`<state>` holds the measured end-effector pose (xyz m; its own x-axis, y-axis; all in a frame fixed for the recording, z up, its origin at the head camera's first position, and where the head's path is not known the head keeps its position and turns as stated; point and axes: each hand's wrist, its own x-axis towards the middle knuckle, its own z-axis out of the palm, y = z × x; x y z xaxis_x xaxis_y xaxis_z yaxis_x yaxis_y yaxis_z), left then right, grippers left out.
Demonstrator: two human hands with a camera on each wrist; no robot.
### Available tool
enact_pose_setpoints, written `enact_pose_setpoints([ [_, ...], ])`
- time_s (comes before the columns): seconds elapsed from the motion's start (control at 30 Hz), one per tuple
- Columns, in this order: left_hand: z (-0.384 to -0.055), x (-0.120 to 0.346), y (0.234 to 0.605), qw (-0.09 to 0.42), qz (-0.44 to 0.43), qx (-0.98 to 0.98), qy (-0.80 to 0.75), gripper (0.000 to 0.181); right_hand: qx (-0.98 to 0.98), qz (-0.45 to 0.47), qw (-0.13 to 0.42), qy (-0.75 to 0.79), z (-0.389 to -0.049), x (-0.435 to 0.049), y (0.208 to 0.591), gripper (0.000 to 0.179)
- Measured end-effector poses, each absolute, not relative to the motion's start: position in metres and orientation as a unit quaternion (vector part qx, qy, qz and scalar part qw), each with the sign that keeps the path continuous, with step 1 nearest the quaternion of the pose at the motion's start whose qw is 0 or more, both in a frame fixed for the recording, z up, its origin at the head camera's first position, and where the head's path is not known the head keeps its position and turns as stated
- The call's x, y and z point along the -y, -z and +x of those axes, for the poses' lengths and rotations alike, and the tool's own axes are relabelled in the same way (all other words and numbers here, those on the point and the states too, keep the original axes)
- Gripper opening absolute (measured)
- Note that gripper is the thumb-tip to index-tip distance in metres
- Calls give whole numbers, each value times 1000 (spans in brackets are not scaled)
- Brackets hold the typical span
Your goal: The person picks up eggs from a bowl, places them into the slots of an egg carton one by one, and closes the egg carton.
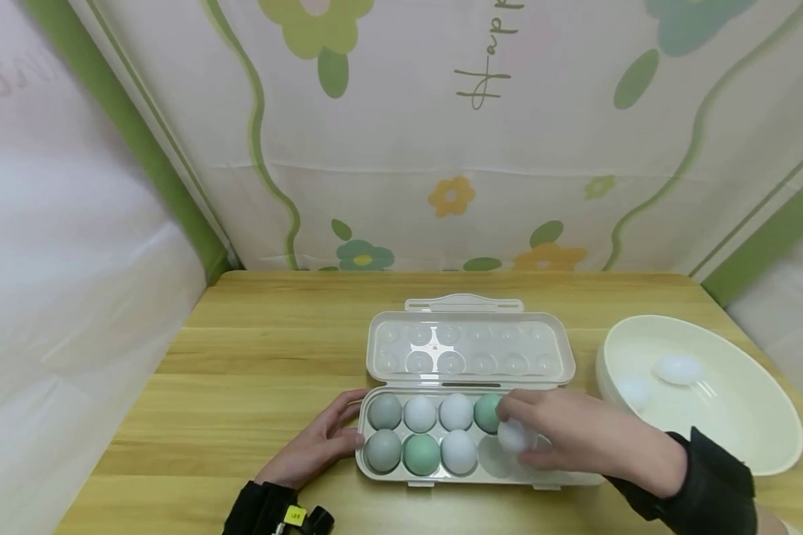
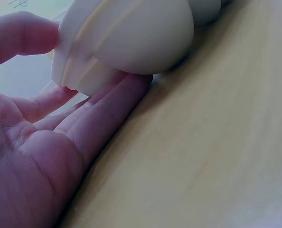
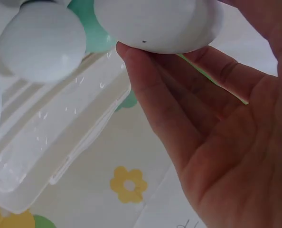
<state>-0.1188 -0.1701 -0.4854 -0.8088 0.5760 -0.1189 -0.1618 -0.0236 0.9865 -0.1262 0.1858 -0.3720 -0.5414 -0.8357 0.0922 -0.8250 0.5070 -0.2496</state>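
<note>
An egg carton (image 1: 468, 479) with its clear lid (image 1: 401, 349) folded back lies on the table. My left hand (image 1: 317, 446) holds its left end, thumb at the rim (image 2: 70, 52) and fingertips tucked under the edge in the left wrist view. Over the front row, my right hand (image 1: 585, 431) pinches a white egg (image 3: 155, 23) between thumb and fingers, beside a hollow to the right of the last front egg. Several white, grey and green eggs, such as a green egg (image 1: 421, 454), fill the carton's left part. The right hand hides the carton's right end.
To the right stands a large cream bowl (image 1: 743, 416) with a white egg (image 1: 679, 369) and another pale egg in it, close to the right forearm. Flowered cloth (image 1: 401, 148) hangs behind the wooden table (image 1: 241, 371) and at both sides.
</note>
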Motion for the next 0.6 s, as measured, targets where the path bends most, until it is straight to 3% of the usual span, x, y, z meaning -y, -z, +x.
enact_pose_setpoints([
  [0.6,-120,170,487,265,163,-643,-700,54,-866,-476,61,140,-123,-171,395,35],
])
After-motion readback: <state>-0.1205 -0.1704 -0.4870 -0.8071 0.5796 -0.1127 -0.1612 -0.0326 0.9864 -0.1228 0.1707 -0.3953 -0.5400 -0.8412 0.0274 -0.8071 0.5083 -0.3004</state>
